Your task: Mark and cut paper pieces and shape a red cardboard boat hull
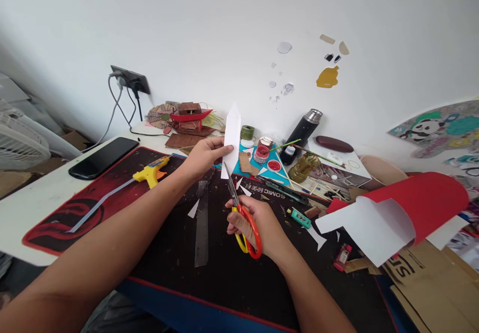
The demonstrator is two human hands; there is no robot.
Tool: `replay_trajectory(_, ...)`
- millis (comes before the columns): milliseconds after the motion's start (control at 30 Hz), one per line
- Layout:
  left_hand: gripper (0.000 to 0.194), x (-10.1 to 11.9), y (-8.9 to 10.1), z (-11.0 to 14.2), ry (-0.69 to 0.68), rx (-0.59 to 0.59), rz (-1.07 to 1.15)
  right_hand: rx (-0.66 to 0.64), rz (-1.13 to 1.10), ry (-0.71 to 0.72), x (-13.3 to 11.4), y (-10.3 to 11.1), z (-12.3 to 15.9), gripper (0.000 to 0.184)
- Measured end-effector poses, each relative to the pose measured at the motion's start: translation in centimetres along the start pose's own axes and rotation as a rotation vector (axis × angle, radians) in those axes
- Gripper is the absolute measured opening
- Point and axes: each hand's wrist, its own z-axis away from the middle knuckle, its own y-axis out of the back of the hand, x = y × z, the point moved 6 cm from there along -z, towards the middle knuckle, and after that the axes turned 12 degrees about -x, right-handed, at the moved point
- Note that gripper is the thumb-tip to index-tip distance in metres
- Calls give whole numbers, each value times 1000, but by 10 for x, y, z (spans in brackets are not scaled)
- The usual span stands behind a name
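Note:
A narrow white strip of paper (pixel 232 128) with a pointed top stands upright in my left hand (pixel 205 157), pinched between thumb and fingers. My right hand (pixel 258 218) is closed around the red and yellow handles of a pair of scissors (pixel 254 238). The blades point up and to the left, touching or just beside the strip's lower end; whether they bite into it I cannot tell. Below lie a clear ruler (pixel 202 233) and small white paper scraps (pixel 193 209) on the black desk mat (pixel 168 258).
On the left are a yellow glue gun (pixel 151 172) and a black phone (pixel 104 158). Model boats (pixel 191 116) stand at the back. Red paint pots (pixel 261 153), a dark thermos (pixel 302 131) and a green cutter (pixel 288 191) crowd the right, beside curled red paper (pixel 434 203).

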Motion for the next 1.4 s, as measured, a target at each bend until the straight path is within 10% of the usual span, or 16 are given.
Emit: replay_trajectory(1400,47,4,16,-4,19,90,30,-44,99,41,1,0,2,69)
